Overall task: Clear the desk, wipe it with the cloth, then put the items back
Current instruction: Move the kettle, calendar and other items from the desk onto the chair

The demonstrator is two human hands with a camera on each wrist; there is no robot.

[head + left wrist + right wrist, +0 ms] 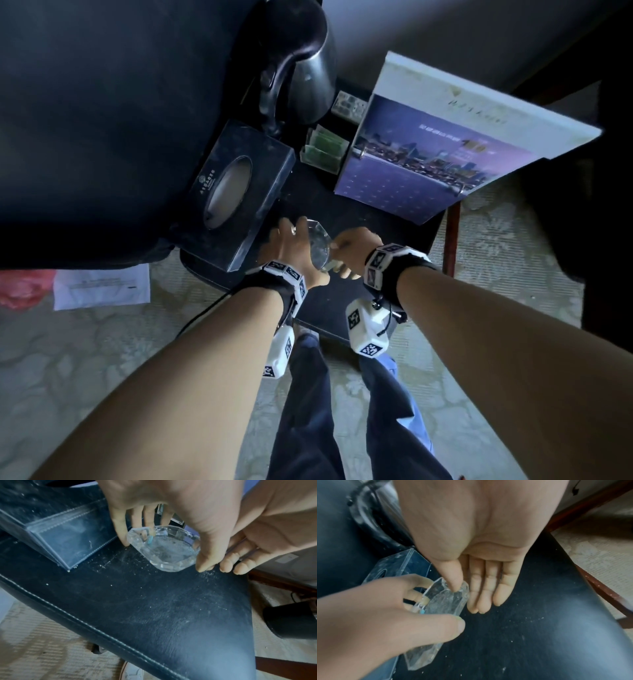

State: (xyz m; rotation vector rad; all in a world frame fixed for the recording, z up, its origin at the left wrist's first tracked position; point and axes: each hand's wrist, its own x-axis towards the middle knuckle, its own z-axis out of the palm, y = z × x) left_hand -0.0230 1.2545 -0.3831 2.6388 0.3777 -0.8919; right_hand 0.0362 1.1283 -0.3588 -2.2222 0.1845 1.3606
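Note:
A clear faceted glass ashtray (319,247) is held tilted just above the dusty black leather desk (346,209). My left hand (294,240) grips its left side, fingers on the far rim and thumb on the near one. My right hand (342,261) pinches its right rim, with the thumb (454,586) on the glass and straight fingers behind. In the left wrist view the ashtray (164,550) holds grey ash and a small blue-tipped bit. White crumbs dot the desk (154,608). No cloth is in view.
A black tissue box (236,192) stands just left of my hands. A dark kettle (301,78), a sachet holder (322,150) and a large purple calendar (428,147) sit at the back. A paper sheet (102,287) lies on the carpet, and a black bin (291,622) stands below.

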